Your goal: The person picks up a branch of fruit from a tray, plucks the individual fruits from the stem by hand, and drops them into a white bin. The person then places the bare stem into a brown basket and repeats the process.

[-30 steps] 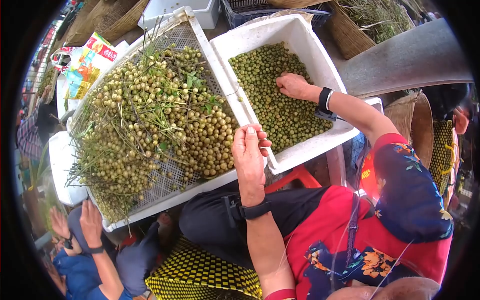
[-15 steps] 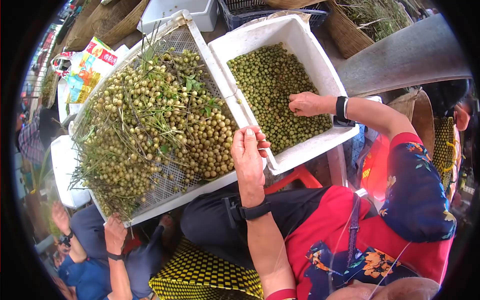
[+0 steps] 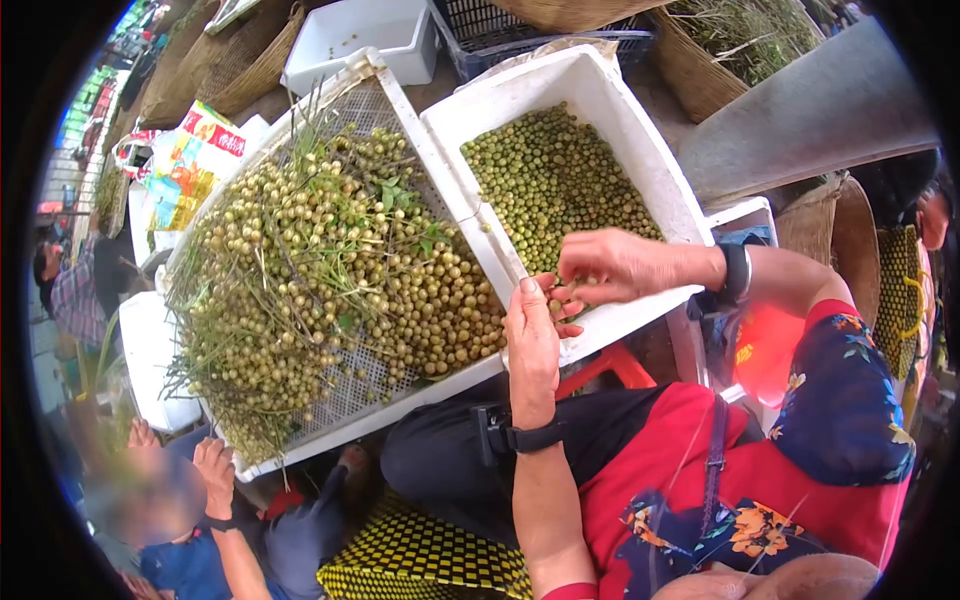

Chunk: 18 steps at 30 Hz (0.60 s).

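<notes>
Over the near edge of the white foam box (image 3: 660,165), my left hand (image 3: 537,335) is raised with its fingers curled. My right hand (image 3: 615,265) meets it there, fingers bent towards the left fingertips. Whatever lies between the fingers is too small and covered to make out. Small green-brown round fruits (image 3: 560,175) fill the bottom of the box. Left of it, a white-framed mesh tray (image 3: 430,375) bears a large heap of yellowish round fruits (image 3: 330,270) with stems and leaves.
A co-worker's hand (image 3: 214,478) is at the tray's lower left edge. A red stool (image 3: 625,368) is under the box. Behind stand a small white box (image 3: 360,40), a dark blue crate (image 3: 470,50) and woven baskets (image 3: 690,60). A grey metal chute (image 3: 800,125) lies at right.
My right hand has come out of the fruits in the foam box and moved left to my left hand. The view has shifted slightly. The co-worker's hand has lifted a little from the heap's edge.
</notes>
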Each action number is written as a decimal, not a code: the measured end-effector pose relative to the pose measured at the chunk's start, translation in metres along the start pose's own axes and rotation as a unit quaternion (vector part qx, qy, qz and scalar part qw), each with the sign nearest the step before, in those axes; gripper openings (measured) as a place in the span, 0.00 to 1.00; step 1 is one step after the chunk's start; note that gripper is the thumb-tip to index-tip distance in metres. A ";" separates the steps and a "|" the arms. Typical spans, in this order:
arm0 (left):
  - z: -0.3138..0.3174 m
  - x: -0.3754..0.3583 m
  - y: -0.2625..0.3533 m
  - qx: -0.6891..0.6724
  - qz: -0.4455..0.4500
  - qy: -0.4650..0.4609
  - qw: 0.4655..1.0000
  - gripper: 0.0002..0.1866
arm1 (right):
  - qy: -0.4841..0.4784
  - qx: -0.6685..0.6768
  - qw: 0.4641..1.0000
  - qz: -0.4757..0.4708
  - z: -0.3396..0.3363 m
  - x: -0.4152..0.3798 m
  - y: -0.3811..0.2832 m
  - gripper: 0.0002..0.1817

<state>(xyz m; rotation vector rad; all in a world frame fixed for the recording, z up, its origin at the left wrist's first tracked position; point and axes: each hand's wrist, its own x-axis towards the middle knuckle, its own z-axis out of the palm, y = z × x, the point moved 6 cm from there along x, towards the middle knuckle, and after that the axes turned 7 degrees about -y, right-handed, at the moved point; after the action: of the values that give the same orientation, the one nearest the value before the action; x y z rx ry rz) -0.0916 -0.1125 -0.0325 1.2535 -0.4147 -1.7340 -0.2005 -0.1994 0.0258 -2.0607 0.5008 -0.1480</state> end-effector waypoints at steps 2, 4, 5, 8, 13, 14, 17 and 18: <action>0.001 0.006 -0.006 -0.004 0.005 -0.026 1.000 0.27 | -0.011 0.052 0.996 -0.076 0.006 0.007 -0.024 0.10; 0.001 0.005 -0.007 -0.083 -0.017 -0.046 0.995 0.26 | -0.064 0.170 0.983 -0.018 0.010 0.013 -0.003 0.09; -0.005 0.003 -0.008 -0.079 -0.023 -0.033 0.996 0.22 | -0.122 0.283 0.950 0.040 0.014 0.019 0.009 0.09; -0.030 -0.010 0.012 0.074 0.061 0.064 0.993 0.17 | 0.064 0.100 0.989 0.084 -0.034 0.039 0.052 0.09; -0.059 -0.032 0.044 0.595 0.126 0.302 0.734 0.11 | 0.178 0.009 0.981 0.074 -0.049 0.065 0.073 0.06; -0.057 -0.032 0.043 0.608 0.108 0.291 0.730 0.11 | 0.177 0.003 0.983 0.040 -0.046 0.071 0.054 0.05; -0.039 -0.042 0.052 0.584 0.172 0.271 0.746 0.10 | 0.163 -0.072 0.981 -0.074 -0.024 0.090 0.017 0.07; -0.034 -0.047 0.058 0.567 0.192 0.255 0.759 0.10 | 0.154 -0.077 0.982 -0.075 -0.015 0.097 0.016 0.06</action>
<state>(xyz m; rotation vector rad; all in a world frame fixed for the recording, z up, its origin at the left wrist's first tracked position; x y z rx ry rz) -0.0319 -0.0955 0.0207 2.1800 -1.3901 -0.6040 -0.1214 -0.2574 0.0107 -2.2405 0.5581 -0.5404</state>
